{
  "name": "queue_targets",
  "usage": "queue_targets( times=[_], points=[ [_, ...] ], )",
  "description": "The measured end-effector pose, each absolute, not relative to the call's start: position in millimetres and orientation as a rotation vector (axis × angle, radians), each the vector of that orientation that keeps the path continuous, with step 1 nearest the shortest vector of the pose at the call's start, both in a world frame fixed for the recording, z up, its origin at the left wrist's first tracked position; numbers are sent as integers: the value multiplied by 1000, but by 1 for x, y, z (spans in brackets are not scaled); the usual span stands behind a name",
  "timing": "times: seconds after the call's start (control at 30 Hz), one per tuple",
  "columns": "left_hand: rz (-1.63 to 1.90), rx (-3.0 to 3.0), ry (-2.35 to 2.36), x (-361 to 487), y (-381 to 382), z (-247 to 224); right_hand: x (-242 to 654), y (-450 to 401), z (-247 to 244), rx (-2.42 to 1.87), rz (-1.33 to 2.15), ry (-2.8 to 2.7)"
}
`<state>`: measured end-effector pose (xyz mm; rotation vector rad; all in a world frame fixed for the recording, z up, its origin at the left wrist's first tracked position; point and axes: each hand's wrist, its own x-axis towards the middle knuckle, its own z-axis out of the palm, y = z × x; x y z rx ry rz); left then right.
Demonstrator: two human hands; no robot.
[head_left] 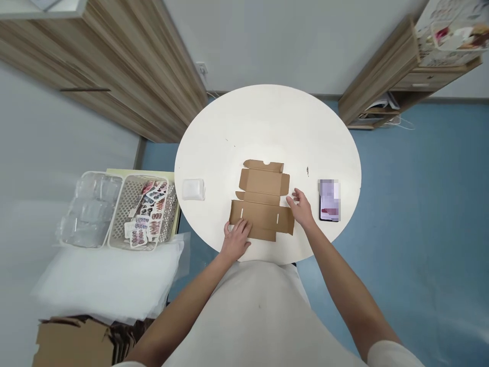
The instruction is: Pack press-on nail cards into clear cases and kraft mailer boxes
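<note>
An unfolded brown cardboard box [263,182] lies spread out on the white round table [267,117] in front of me. Its side flaps are partly raised, and two narrow slots show in the near panel. My left hand [237,239] rests on the near left part of the cardboard, fingers spread and lying on it. Just off the right edge of the box is my right hand [300,208], its thumb and fingers apart with nothing between them. A small white wrapped packet [193,189] sits on the table to the left.
A phone [329,201] lies at the table's right side. Left of the table stand a white basket [171,214] of printed nail sets and a bin of clear plastic boxes [86,221]. White plastic bags [110,280] and stacked cardboard [72,344] are nearer me.
</note>
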<state>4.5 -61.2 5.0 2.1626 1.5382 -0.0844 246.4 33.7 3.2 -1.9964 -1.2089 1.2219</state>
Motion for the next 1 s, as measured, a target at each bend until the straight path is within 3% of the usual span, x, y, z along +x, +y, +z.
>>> queue_targets(
  times=[0.13,0.53,0.77,1.0],
  points=[
    [-101,2149,1598,17,-57,6,241,70,-8,-1873,1380,-1215],
    [-129,2033,1729,22,-49,5,238,84,-28,-1952,1374,-1437],
    [-225,2186,1749,17,-30,20,234,74,-18,-1825,1439,-1481],
    [-313,2370,1546,7,-18,18,215,31,1,-1997,1336,-1708]
  ],
)
